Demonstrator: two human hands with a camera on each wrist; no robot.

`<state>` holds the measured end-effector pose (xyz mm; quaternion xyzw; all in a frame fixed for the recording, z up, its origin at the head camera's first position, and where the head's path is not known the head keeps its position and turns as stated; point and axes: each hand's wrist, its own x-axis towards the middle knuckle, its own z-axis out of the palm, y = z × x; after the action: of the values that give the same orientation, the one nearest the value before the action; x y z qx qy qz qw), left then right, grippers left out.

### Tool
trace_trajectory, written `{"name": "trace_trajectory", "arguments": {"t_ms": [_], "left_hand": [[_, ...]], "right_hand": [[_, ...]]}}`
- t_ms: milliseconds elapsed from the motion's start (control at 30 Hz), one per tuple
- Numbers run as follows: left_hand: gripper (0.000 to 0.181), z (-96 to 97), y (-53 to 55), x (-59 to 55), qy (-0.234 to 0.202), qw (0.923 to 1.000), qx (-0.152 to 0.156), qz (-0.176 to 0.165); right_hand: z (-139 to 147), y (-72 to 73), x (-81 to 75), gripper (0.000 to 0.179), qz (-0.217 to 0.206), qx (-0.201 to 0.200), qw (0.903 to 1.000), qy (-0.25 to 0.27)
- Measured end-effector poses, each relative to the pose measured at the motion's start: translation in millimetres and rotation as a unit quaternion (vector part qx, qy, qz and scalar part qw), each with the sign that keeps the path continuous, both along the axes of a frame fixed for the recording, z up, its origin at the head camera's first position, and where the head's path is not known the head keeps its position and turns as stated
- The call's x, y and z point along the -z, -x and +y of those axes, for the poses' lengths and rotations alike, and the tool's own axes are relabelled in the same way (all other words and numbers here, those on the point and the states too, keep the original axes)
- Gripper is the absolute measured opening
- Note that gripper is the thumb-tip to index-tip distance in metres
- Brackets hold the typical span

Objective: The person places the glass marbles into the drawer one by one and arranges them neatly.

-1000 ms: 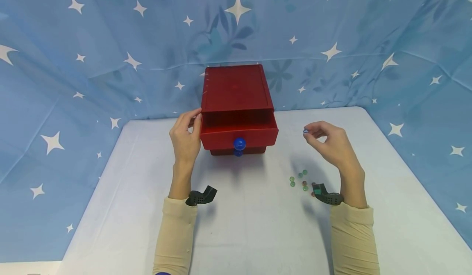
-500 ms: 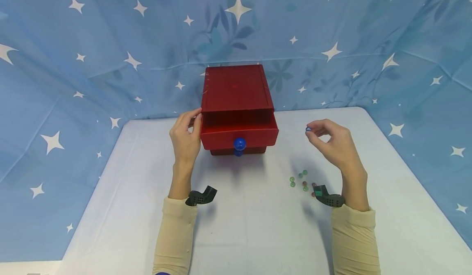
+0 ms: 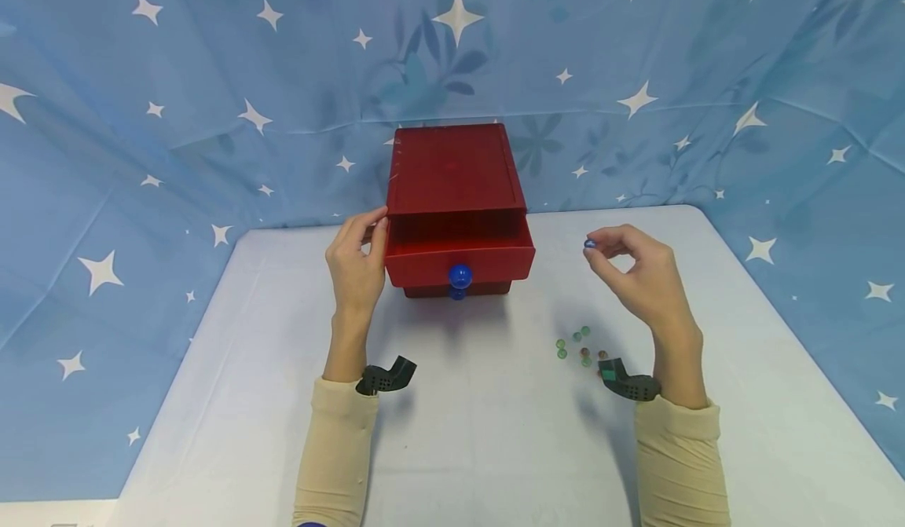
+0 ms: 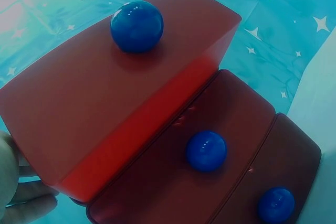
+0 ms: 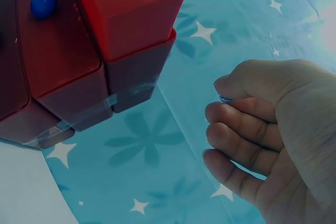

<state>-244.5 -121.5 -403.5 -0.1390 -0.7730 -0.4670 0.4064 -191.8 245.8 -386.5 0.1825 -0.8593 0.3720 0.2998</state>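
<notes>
A dark red cabinet (image 3: 452,170) of stacked drawers stands at the back of the table. Its top drawer (image 3: 459,265), with a round blue knob (image 3: 460,276), is pulled out. My left hand (image 3: 356,268) rests against the left side of the cabinet and drawer; in the left wrist view its fingers (image 4: 31,200) lie loosely bent beside the drawer's corner. To the right of the cabinet, my right hand (image 3: 639,276) pinches a small blue marble (image 3: 590,243) between thumb and index finger, raised above the table. Only a sliver of the marble (image 5: 226,98) shows in the right wrist view.
Several green and reddish marbles (image 3: 562,353) lie on the white tabletop (image 3: 488,417), below and left of the right hand. Lower drawers with blue knobs (image 4: 207,150) sit closed under the top one. A blue star-patterned cloth (image 3: 283,79) hangs behind the table.
The right hand shifts slightly right, then back a little and slightly up, still pinching the blue marble. The left hand and the drawer keep their places.
</notes>
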Motion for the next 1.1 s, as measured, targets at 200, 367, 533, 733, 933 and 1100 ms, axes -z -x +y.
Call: {"name": "trace_trajectory", "arguments": {"t_ms": [200,367,533,733,933,1100], "left_hand": [[0.023,-0.4,1.4,-0.4,0.003,1.0000,-0.002,0.004],[0.023,-0.1,2.1,-0.1,0.002,1.0000,-0.001,0.002],[0.022,0.5,2.2,-1.0,-0.002,1.0000,-0.001,0.002],[0.022,-0.3,2.2,-0.3,0.004,1.0000,-0.005,0.004],[0.022,0.0,1.1,-0.2,0.004,1.0000,-0.001,0.004],[0.022,0.0,0.9,0.2,0.005,1.0000,-0.002,0.004]], "right_hand": [[-8.3,0.7,-3.2,0.020,0.039,-0.017,0.9989,0.020],[-15.6,0.8,-6.1,0.021,0.065,-0.022,0.9969,0.038],[-22.4,2.0,-7.8,0.021,0.078,-0.024,0.9954,0.050],[-33.8,4.5,-6.6,0.023,0.096,-0.028,0.9930,0.062],[-42.3,3.7,-6.8,0.023,0.086,-0.027,0.9945,0.055],[-48.5,4.8,-11.6,0.022,0.079,-0.035,0.9952,0.047]]}}
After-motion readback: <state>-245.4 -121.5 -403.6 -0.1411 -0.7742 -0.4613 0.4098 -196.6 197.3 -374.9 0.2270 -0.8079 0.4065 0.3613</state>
